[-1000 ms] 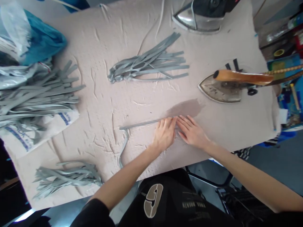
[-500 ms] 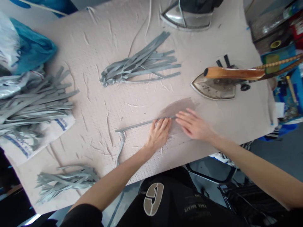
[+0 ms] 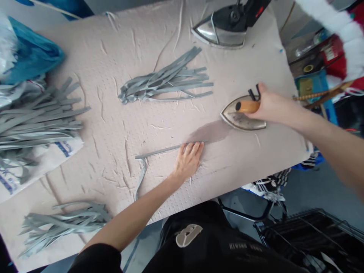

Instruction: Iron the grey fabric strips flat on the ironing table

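Worktop (image 3: 241,159): pale, wrinkled.
Wooden-handled iron (image 3: 240,121): right hand (image 3: 269,104) wrapped round it.
Grey strip (image 3: 159,151): left of iron, axis roughly toward it; left hand (image 3: 188,161), nearer, fingers together, presses down.

2 irons (image 3: 241,120), 1 laid-out strip (image 3: 159,152), apparently 3 strip bundles (image 3: 162,78).

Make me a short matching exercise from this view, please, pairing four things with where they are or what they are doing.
1. Left hand
2. Right hand
3. Black-topped iron
4. Blue plastic bag

A. Beside the big heap of grey strips
B. Gripping the wooden-handled iron
C. Farther across the table than the other iron, untouched
D. Laid on a single grey strip

Pairs: 1-D, 2-B, 3-C, 4-A
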Available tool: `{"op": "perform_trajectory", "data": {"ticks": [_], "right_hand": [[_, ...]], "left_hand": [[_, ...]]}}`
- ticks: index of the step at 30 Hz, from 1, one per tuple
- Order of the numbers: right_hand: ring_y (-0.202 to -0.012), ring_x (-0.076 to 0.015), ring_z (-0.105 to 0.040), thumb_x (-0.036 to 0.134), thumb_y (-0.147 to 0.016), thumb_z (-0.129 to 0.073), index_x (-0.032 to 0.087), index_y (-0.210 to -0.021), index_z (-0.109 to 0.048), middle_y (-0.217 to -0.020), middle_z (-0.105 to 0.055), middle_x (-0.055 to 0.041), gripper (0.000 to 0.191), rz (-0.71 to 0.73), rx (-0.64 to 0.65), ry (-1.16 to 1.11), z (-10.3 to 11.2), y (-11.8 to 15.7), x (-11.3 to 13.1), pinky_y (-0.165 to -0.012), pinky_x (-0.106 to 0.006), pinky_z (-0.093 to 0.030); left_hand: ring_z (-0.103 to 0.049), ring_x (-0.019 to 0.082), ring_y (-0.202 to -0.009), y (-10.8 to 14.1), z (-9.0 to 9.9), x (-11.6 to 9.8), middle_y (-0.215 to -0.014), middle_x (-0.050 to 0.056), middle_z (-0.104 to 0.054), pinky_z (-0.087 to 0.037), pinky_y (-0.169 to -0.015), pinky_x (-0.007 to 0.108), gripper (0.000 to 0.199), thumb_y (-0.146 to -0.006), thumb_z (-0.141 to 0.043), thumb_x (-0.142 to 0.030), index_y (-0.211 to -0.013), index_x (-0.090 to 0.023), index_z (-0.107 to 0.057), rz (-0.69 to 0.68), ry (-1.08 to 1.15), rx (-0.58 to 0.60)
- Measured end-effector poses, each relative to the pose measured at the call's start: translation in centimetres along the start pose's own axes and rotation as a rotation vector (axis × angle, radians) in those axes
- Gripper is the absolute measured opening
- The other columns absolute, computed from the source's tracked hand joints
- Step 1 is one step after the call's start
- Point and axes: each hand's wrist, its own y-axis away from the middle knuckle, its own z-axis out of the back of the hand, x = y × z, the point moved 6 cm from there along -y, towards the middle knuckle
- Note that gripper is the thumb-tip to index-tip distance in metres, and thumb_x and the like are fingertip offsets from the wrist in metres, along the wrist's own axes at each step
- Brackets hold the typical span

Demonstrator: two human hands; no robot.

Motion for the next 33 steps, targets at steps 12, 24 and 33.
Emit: {"op": "perform_trajectory", "data": {"ticks": [12, 24, 33], "right_hand": [[-0.087, -0.0435, -0.073, 0.070, -0.082, -0.055, 0.007, -0.158, -0.026, -0.097, -0.075, -0.0232, 0.103, 0.152, 0.205, 0.135, -2.5, 7.3, 6.5, -0.069, -0.042, -0.048], [-0.078, -0.0361, -0.070, 0.069, -0.079, -0.058, 0.007, -0.156, -0.035, -0.087, -0.075, -0.0188, 0.102, 0.229, 0.115, 0.130, -2.3, 7.6, 11.9, -0.068, -0.040, -0.047], [-0.073, -0.0347, -0.069, 0.072, -0.081, -0.055, 0.004, -0.157, -0.034, -0.081, -0.074, -0.0172, 0.104, 0.334, 0.050, 0.130, -1.5, 8.6, 18.1, -0.065, -0.039, -0.046]], "left_hand": [[-0.046, 0.030, -0.139, 0.4, -0.5, 0.5, -0.154, 0.016, -0.050, -0.035, -0.120, 0.047, 0.062, -0.099, -0.045, -0.024, -0.158, -0.007, -0.036, -0.059, 0.017, 0.005], [-0.055, 0.029, -0.131, 4.2, -0.2, 4.7, -0.143, 0.019, -0.059, -0.042, -0.113, 0.045, 0.052, -0.101, -0.039, -0.020, -0.151, -0.007, -0.047, -0.061, 0.027, -0.042], [-0.059, 0.030, -0.122, 9.1, 0.3, 8.9, -0.136, 0.018, -0.063, -0.047, -0.104, 0.047, 0.050, -0.098, -0.040, -0.016, -0.147, -0.012, -0.053, -0.010, 0.041, -0.110]]}}
